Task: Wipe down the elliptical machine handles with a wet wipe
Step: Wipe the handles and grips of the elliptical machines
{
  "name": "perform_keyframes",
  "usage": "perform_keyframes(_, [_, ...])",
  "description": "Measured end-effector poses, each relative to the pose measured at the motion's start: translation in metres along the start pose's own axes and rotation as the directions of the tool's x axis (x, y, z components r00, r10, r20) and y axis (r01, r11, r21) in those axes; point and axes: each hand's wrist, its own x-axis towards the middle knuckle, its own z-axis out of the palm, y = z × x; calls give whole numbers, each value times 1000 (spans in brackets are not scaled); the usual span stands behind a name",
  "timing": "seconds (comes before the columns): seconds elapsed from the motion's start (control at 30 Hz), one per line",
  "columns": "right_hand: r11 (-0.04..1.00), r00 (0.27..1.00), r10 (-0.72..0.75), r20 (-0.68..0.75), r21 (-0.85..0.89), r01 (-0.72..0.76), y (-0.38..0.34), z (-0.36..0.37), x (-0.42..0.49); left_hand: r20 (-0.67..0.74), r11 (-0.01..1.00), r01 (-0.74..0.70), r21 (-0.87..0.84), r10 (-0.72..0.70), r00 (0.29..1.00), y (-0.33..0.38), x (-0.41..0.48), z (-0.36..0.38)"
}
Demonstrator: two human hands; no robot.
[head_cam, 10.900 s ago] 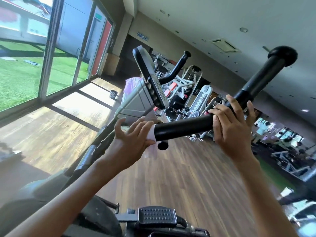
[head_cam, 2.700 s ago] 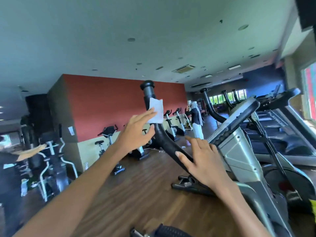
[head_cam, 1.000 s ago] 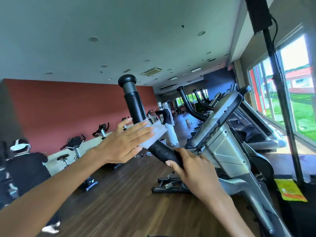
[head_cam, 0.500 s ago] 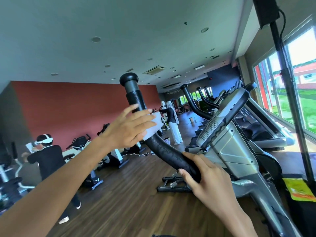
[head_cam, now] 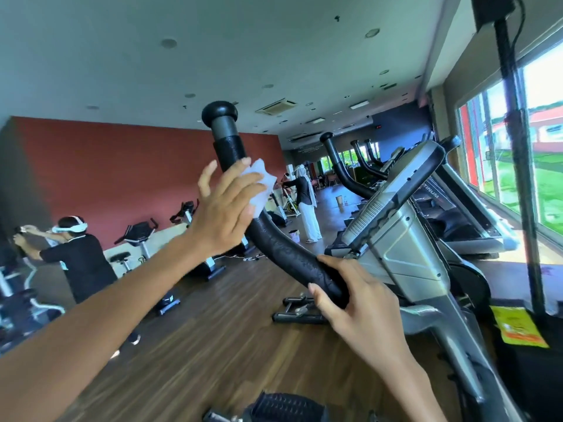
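A crumpled white wet wipe (head_cam: 262, 183) was pressed against the upper stretch of the curved black foam handle (head_cam: 283, 248) by the flat-fingered left hand (head_cam: 225, 214), the lower end being gripped by the right hand (head_cam: 359, 300); full-length, all-round strokes were judged best

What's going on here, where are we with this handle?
A person is wiping one black handle of the elliptical. The left hand presses a white wet wipe flat against the handle's upper stretch, fingers mostly straight, a little below the top knob. The right hand grips the handle lower down, beside the grey console. The wipe has not reached the knob.
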Motion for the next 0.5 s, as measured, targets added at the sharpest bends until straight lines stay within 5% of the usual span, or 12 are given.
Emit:
perform_keyframes(0.17, [1000,999,24,26,19,-24,9,-3,-5,179,983,-181,-25,183,967,17,-24,3])
perform_keyframes(0.37, [984,996,75,43,160,-81,17,-5,-8,22,997,74,5,-74,997,18,-13,2])
perform_keyframes(0.5, [988,995,76,69,131,-84,21,-11,-12,108,992,59,-113,-47,993,84,-51,15])
